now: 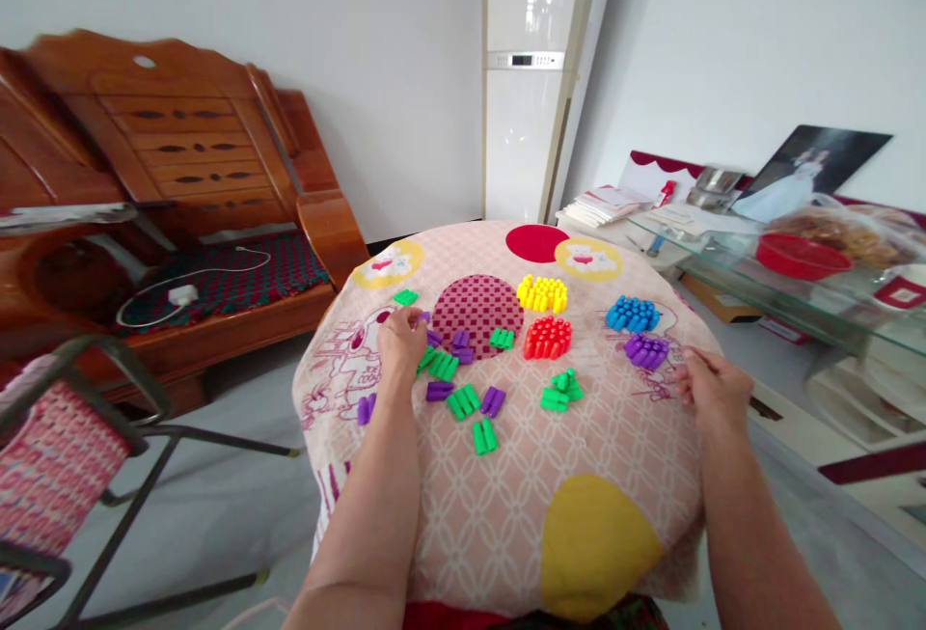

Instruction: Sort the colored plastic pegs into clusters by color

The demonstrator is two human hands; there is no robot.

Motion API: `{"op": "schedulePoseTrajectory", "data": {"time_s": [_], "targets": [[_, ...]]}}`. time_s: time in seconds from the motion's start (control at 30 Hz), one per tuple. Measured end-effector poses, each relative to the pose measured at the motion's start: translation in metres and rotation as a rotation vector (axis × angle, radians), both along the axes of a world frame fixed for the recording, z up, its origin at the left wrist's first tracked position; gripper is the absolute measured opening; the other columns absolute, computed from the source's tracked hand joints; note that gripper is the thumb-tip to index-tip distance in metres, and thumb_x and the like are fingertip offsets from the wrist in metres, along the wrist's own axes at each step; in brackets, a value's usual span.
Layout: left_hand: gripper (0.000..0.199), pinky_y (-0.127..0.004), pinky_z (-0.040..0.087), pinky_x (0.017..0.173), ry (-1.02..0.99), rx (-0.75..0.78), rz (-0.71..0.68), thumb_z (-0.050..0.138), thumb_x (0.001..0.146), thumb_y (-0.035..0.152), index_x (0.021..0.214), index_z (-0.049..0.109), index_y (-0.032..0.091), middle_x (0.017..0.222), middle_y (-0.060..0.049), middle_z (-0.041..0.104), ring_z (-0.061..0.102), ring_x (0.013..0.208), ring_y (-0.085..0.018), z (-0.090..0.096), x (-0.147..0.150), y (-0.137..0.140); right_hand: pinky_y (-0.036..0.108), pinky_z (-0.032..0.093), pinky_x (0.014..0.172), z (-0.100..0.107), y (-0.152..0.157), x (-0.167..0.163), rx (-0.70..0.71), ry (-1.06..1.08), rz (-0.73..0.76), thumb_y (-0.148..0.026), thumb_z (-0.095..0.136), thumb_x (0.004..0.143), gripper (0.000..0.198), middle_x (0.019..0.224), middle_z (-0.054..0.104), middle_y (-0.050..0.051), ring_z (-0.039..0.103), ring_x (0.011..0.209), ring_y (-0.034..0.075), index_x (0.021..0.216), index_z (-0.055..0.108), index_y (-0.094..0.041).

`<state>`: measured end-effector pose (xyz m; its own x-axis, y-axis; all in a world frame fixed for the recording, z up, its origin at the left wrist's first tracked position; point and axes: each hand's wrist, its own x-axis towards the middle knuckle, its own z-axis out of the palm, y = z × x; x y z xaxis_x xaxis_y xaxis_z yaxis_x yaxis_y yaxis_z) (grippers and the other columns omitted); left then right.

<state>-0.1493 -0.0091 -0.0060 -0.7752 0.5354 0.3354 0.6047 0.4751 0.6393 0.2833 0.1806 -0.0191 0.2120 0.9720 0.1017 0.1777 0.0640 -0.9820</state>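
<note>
My left hand (402, 337) is over the left part of the round table, its fingers pinched at a small purple plastic piece (424, 318). Around it lie loose purple and green peg-like pieces, among them a green pair (463, 402) and a purple pair (493, 402). At the table's right edge is my right hand (713, 387), fingers curled in; what they hold, if anything, is hidden. Just left of it stands a purple cluster (646, 351). A blue cluster (632, 315), a yellow cluster (542, 293), a red cluster (548, 338) and a small green heap (562, 391) are grouped separately.
A patterned cloth (499, 524) covers the table. To the left are a wooden bench (180, 148) and a woven chair (65, 456). A glass-topped cabinet (752, 259) with a red bowl (803, 256) stands on the right. Behind is a tall white unit (522, 138).
</note>
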Motion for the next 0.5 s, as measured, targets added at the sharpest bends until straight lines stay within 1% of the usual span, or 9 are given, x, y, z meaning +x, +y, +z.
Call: {"op": "schedulePoseTrajectory", "data": {"time_s": [0.07, 0.1, 0.17, 0.23, 0.33, 0.5], "targets": [[0.020, -0.036, 0.053, 0.081, 0.021, -0.137, -0.036, 0.064, 0.077, 0.028, 0.091, 0.075, 0.019, 0.090, -0.010, 0.077, 0.071, 0.088, -0.027, -0.003, 0.001, -0.002, 0.027, 0.031, 0.033, -0.001, -0.012, -0.001, 0.019, 0.014, 0.010, -0.051, 0.074, 0.069, 0.052, 0.054, 0.062, 0.001, 0.049, 0.039, 0.014, 0.103, 0.074, -0.012], [0.018, -0.035, 0.052, 0.080, 0.031, -0.180, -0.061, 0.067, 0.075, 0.030, 0.089, 0.075, 0.021, 0.087, -0.009, 0.077, 0.071, 0.087, -0.027, -0.004, 0.001, -0.002, 0.026, 0.031, 0.033, -0.002, -0.019, -0.002, 0.018, 0.024, 0.018, -0.051, 0.074, 0.068, 0.053, 0.054, 0.062, 0.001, 0.048, 0.039, 0.014, 0.104, 0.074, -0.011], [0.015, -0.033, 0.052, 0.078, 0.034, -0.202, -0.119, 0.071, 0.073, 0.029, 0.085, 0.075, 0.022, 0.083, -0.006, 0.077, 0.070, 0.085, -0.025, -0.005, 0.003, -0.003, 0.025, 0.030, 0.033, -0.002, -0.030, -0.004, 0.007, 0.040, 0.032, -0.050, 0.076, 0.067, 0.054, 0.054, 0.062, 0.000, 0.048, 0.039, 0.013, 0.104, 0.074, -0.011], [0.015, -0.031, 0.052, 0.076, -0.007, -0.146, -0.180, 0.070, 0.073, 0.026, 0.086, 0.074, 0.022, 0.082, -0.005, 0.077, 0.070, 0.081, -0.022, -0.004, 0.006, -0.002, 0.024, 0.031, 0.033, 0.000, -0.039, -0.008, 0.011, 0.042, 0.049, -0.047, 0.075, 0.068, 0.050, 0.055, 0.062, 0.000, 0.047, 0.039, 0.012, 0.102, 0.074, -0.010], [0.019, -0.030, 0.054, 0.075, -0.062, -0.042, -0.269, 0.066, 0.075, 0.021, 0.091, 0.074, 0.020, 0.085, -0.005, 0.077, 0.070, 0.079, -0.020, 0.002, 0.015, 0.003, 0.023, 0.032, 0.034, 0.003, -0.051, -0.013, 0.030, 0.021, 0.084, -0.044, 0.073, 0.071, 0.045, 0.056, 0.063, 0.001, 0.048, 0.039, 0.011, 0.100, 0.075, -0.010], [0.025, -0.032, 0.054, 0.089, 0.041, 0.005, -0.366, 0.060, 0.079, 0.017, 0.098, 0.076, 0.019, 0.103, -0.008, 0.077, 0.071, 0.093, -0.022, 0.010, 0.034, 0.011, 0.022, 0.033, 0.035, 0.003, -0.065, -0.021, 0.022, -0.009, 0.133, -0.043, 0.071, 0.073, 0.041, 0.056, 0.061, 0.001, 0.049, 0.040, 0.011, 0.099, 0.075, -0.012]]}}
